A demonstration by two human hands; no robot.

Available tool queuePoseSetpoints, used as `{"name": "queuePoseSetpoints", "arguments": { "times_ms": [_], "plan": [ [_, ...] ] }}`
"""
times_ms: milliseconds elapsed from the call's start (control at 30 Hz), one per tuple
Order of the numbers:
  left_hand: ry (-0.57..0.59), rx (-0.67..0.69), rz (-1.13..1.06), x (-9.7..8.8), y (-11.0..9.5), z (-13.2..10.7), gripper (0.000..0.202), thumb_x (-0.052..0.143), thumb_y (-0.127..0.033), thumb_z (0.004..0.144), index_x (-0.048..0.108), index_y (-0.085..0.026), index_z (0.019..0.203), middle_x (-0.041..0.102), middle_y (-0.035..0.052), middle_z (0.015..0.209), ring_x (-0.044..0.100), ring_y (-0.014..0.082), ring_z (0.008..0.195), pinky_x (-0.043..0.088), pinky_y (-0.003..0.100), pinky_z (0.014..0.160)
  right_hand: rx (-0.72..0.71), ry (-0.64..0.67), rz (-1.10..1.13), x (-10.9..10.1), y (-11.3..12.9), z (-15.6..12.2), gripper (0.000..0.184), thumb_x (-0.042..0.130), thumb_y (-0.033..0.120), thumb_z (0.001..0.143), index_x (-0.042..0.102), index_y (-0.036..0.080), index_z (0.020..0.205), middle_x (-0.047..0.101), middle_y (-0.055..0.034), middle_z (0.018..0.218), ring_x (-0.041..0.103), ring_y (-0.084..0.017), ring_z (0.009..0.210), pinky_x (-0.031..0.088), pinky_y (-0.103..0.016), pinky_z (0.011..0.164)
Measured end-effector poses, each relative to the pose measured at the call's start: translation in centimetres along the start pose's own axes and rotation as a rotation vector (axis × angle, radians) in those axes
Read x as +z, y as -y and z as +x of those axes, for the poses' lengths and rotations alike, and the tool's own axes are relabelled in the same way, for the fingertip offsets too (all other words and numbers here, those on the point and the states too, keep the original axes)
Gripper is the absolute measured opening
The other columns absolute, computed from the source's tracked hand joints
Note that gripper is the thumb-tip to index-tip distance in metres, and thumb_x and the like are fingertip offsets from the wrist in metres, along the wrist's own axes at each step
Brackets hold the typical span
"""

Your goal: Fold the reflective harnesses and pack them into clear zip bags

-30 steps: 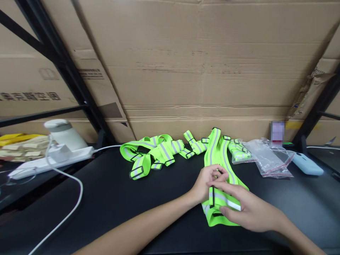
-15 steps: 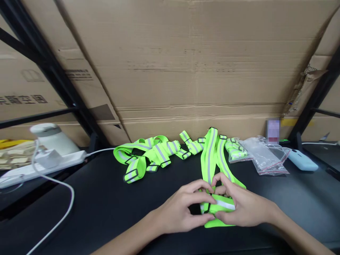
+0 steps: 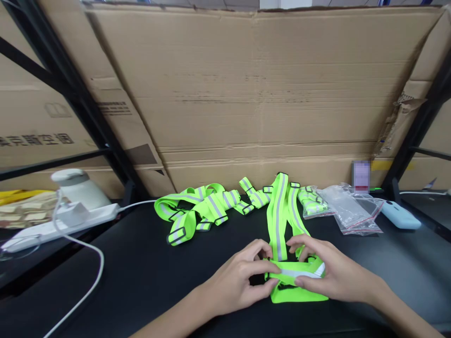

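A neon-green reflective vest [image 3: 282,216] made of straps with grey stripes lies on the black table [image 3: 141,272], its long straps running away from me. Its near end is folded over. My left hand [image 3: 239,277] pinches the left edge of that fold between thumb and fingers. My right hand [image 3: 327,272] grips the fold's right side, thumb underneath and fingers curled on top. Both hands rest low on the table surface.
A tangled second green vest [image 3: 197,209] lies behind to the left. Clear plastic bags [image 3: 348,211], one with a folded vest [image 3: 313,202], sit at the right, beside a pale blue device [image 3: 400,215]. A white power strip [image 3: 59,220] and cable [image 3: 88,277] lie left. Cardboard [image 3: 246,94] walls the back.
My left hand moved down from the straps to the folded end and now holds it together with the right hand. The fold has been pressed flatter and wider.
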State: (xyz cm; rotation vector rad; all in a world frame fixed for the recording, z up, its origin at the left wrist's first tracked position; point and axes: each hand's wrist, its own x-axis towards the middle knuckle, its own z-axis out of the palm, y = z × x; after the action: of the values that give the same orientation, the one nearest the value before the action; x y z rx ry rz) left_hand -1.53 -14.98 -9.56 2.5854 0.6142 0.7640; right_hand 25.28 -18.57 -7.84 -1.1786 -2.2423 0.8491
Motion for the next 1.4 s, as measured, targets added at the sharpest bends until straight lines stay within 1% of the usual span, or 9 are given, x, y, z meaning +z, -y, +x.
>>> {"name": "queuePoseSetpoints", "arguments": {
  "times_ms": [167,400,533,733,867,1067,1167,1267,1400],
  "plan": [
    [-0.004,0.143,0.196,-0.1,-0.2,-0.2,0.02,0.058,-0.017,0.097,0.068,-0.019,0.114,0.061,0.0129,0.119,0.059,0.0242,0.111,0.055,0.036,0.093,-0.118,0.025,-0.178,0.8,-0.8,-1.2,0.045,0.069,0.018,0.088,0.058,0.03,0.13,0.056,-0.0049,0.138,0.062,-0.021,0.119,0.049,-0.032,0.102],
    [-0.01,0.189,0.351,1.6,-1.1,-0.1,0.02,0.057,-0.027,0.099,0.063,-0.014,0.112,0.068,0.0097,0.101,0.062,0.0263,0.111,0.054,0.038,0.098,-0.28,-0.122,-0.24,1.8,-3.4,-2.0,0.017,0.061,0.026,0.099,0.075,0.025,0.109,0.067,-0.007,0.128,0.063,-0.02,0.12,0.05,-0.029,0.101],
    [0.076,0.048,0.48,2.8,-1.7,0.9,0.022,0.065,-0.036,0.093,0.062,-0.015,0.096,0.067,0.0081,0.091,0.066,0.0262,0.091,0.059,0.039,0.082,-0.298,-0.135,-0.251,1.8,-3.6,-1.5,0.018,0.062,0.028,0.099,0.074,0.023,0.112,0.075,-0.0046,0.108,0.066,-0.019,0.107,0.051,-0.031,0.097],
    [0.217,0.054,0.585,2.8,-1.8,1.9,0.036,0.067,-0.037,0.091,0.058,-0.017,0.12,0.069,0.0069,0.095,0.069,0.026,0.088,0.061,0.037,0.072,-0.204,-0.098,-0.349,1.2,-3.2,-2.0,0.029,0.072,0.038,0.092,0.069,0.027,0.118,0.073,-0.0051,0.118,0.062,-0.025,0.113,0.049,-0.039,0.099],
    [0.14,0.16,0.681,3.6,-1.2,1.3,0.035,0.061,-0.033,0.093,0.058,-0.01,0.12,0.069,0.0097,0.093,0.07,0.0265,0.085,0.061,0.036,0.069,-0.176,-0.073,-0.375,1.1,-3.2,-2.3,0.032,0.07,0.035,0.093,0.065,0.026,0.123,0.066,-0.0083,0.128,0.06,-0.025,0.118,0.047,-0.041,0.102],
    [0.03,0.296,0.703,4.1,-0.4,1.0,0.032,0.048,-0.028,0.098,0.056,-0.006,0.12,0.069,0.0107,0.087,0.071,0.0254,0.083,0.06,0.034,0.07,-0.263,-0.116,-0.388,1.6,-3.2,-2.0,0.033,0.067,0.021,0.09,0.062,0.021,0.123,0.07,-0.0068,0.114,0.063,-0.023,0.109,0.05,-0.038,0.098],
    [0.071,0.29,0.631,3.4,-0.4,1.0,0.038,0.044,-0.041,0.103,0.056,-0.009,0.121,0.068,0.0097,0.087,0.07,0.0236,0.08,0.059,0.033,0.07,-0.34,-0.145,-0.43,1.9,-3.3,-2.1,0.041,0.064,0.015,0.087,0.059,0.02,0.128,0.069,-0.0072,0.117,0.064,-0.023,0.108,0.05,-0.038,0.099],
    [0.099,0.26,0.555,2.9,-0.7,0.8,0.054,0.048,-0.06,0.098,0.055,-0.012,0.122,0.067,0.01,0.092,0.068,0.0244,0.08,0.058,0.034,0.067,-0.359,-0.137,-0.435,1.9,-3.5,-2.4,0.039,0.066,0.02,0.09,0.059,0.02,0.128,0.07,-0.0074,0.117,0.065,-0.023,0.107,0.051,-0.037,0.098],
    [0.074,0.198,0.49,2.8,-1.3,0.4,0.044,0.057,-0.048,0.097,0.054,-0.015,0.126,0.067,0.0109,0.101,0.067,0.0256,0.09,0.058,0.033,0.071,-0.357,-0.115,-0.423,1.8,-3.7,-2.8,0.044,0.07,0.043,0.092,0.058,0.021,0.129,0.07,-0.0074,0.117,0.066,-0.023,0.107,0.052,-0.034,0.097]
  ]
}}
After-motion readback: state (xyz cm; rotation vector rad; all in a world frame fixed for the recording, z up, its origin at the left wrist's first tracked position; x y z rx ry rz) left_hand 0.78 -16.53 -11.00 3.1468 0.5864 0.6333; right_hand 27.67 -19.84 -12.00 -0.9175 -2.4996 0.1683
